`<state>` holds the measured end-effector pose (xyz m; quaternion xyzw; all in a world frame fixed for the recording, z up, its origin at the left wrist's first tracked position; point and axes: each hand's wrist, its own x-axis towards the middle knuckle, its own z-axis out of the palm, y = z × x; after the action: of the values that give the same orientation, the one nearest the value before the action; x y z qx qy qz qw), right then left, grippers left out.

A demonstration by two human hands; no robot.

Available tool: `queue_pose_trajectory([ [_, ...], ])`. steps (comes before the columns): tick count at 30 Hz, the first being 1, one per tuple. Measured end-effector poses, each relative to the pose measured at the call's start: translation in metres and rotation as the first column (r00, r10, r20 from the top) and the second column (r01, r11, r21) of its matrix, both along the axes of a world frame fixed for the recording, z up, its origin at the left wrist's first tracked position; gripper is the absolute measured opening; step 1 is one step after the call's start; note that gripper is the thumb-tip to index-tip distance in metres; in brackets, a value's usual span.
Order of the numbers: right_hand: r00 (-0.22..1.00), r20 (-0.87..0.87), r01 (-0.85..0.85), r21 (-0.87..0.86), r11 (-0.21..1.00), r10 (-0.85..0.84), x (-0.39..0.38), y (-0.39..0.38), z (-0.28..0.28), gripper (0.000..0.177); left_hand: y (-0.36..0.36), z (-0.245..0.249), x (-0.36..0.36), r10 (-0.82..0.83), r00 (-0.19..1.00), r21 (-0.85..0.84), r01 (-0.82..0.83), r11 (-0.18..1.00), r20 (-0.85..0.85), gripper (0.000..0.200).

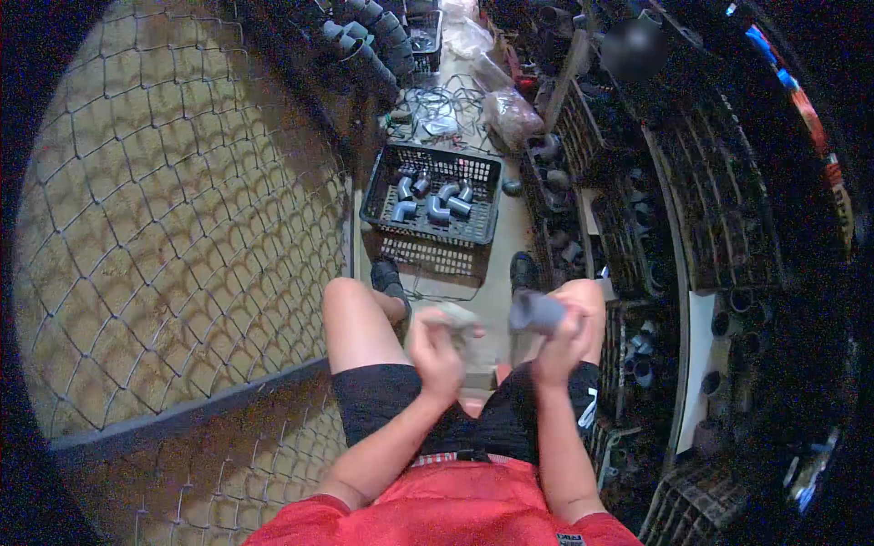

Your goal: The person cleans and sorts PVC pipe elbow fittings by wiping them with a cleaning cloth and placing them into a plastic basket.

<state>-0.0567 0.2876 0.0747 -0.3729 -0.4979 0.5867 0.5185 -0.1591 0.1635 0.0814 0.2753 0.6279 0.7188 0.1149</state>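
Note:
My right hand (563,349) grips a grey pipe fitting (538,312) above my right knee. The fitting's round end points to the left, and motion blurs it. Across from it, my left hand (437,357) is closed around a pale, crumpled rag (457,317), also blurred. A gap separates the two hands. Beyond my feet stands a black plastic crate (431,238) with several grey pipe elbows (440,210) lying loose inside.
A chain-link fence (196,209) runs along my left. On my right are stacked crates (628,227) with more fittings. Past the black crate, tangled cords (442,105) and plastic bags (512,116) lie on the floor. Stacked grey fittings (364,41) stand at the far left.

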Motion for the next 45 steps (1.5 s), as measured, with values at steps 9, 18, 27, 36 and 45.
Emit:
queue_pose_trajectory([
  [9,0.788,0.544,-0.428,0.147,0.892,0.289,-0.061,0.008,-0.047,0.037,0.093,-0.048,-0.032,-0.169,0.856,-0.015,0.202,0.979,0.489,0.052],
  [18,0.710,0.516,-0.483,-0.136,0.865,0.478,-0.085,0.049,-0.107,0.060,0.161,-0.265,-0.162,0.140,0.755,-0.524,0.296,0.798,0.640,0.071],
  [27,0.799,0.308,-0.352,-0.457,0.817,0.517,-0.077,0.056,-0.117,0.049,0.177,-0.397,-0.222,0.359,0.233,-0.422,0.339,0.841,0.904,0.085],
  [36,0.781,0.296,-0.376,-0.481,0.792,0.550,-0.064,0.051,-0.117,0.044,0.148,-0.354,-0.203,-0.541,0.825,-0.975,-0.054,0.215,-0.165,0.037],
  [45,0.867,0.325,-0.294,-0.277,0.915,0.377,-0.062,0.073,-0.055,0.030,0.124,-0.357,-0.158,-0.641,0.761,-0.988,0.004,0.152,-0.096,0.036],
])
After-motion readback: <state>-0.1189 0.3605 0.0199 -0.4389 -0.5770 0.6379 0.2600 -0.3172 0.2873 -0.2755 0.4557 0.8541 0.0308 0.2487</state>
